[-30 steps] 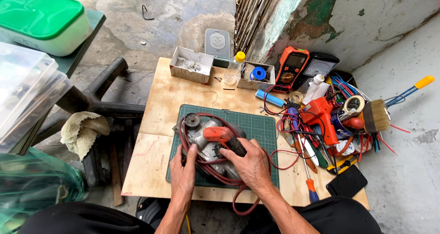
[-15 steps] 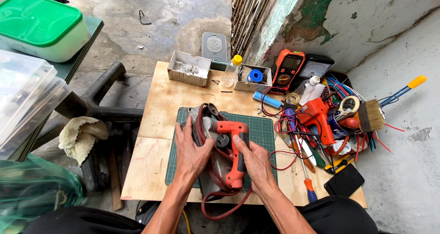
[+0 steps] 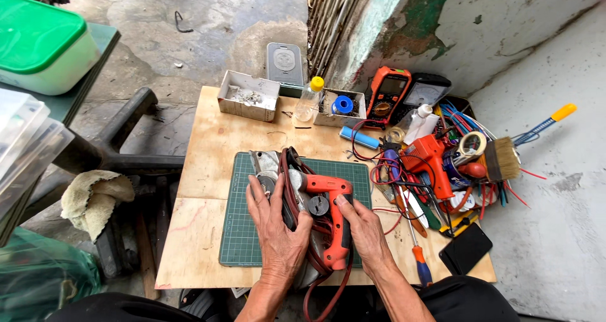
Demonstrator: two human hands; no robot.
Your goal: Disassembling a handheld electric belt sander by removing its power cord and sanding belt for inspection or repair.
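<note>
Plywood table [image 3: 208,139] at frame centre carries a green cutting mat [image 3: 243,234]; on it lies an orange power tool [image 3: 325,218], apparently a saw, clasped by 2 hands: left hand [image 3: 278,224] spread over its body and red cord [image 3: 293,174], right hand [image 3: 363,230] closed around the handle.

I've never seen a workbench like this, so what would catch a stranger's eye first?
Both hands, left hand and right hand, grip an orange power tool wound with a dark red cord on the green cutting mat at the centre. To the right lies a tangle of tools, with an orange multimeter behind.
</note>
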